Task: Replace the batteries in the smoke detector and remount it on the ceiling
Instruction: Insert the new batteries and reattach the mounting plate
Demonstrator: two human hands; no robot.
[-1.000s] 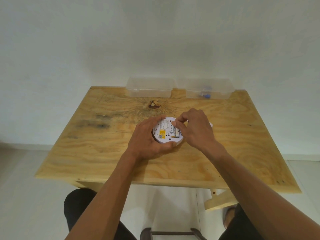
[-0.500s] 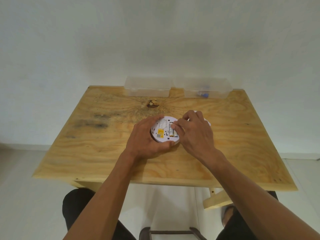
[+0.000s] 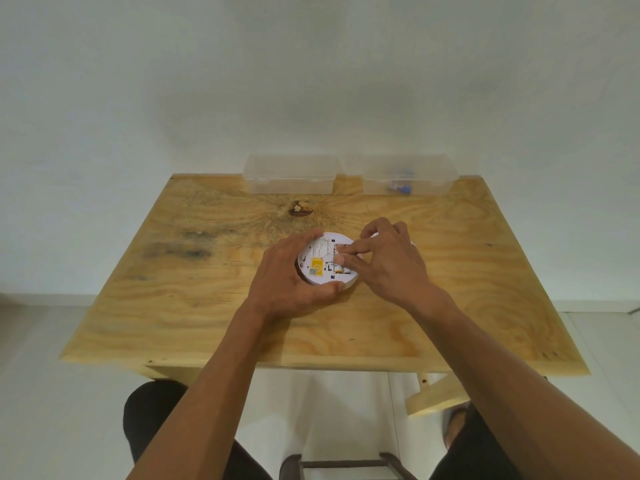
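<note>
The white round smoke detector point(image 3: 320, 268) lies back side up on the wooden table point(image 3: 457, 306), showing a yellow label and an open battery compartment. My left hand point(image 3: 287, 285) grips its left and near rim, with the thumb at the front edge. My right hand point(image 3: 391, 261) reaches over it from the right, and its thumb and index fingertip pinch a battery point(image 3: 341, 270) seated in the compartment. Most of the compartment is hidden under those fingers. A sliver of a white part point(image 3: 412, 242) shows behind my right hand.
Two clear plastic boxes stand at the table's far edge against the wall: the left box point(image 3: 291, 174) looks empty, the right box point(image 3: 408, 174) holds small blue items. A dark knot point(image 3: 300, 208) marks the wood. My knees and a stool point(image 3: 339, 464) are below.
My right thumb and index finger have shifted slightly down and left onto the batteries. The left hand keeps the same grip on the detector.
</note>
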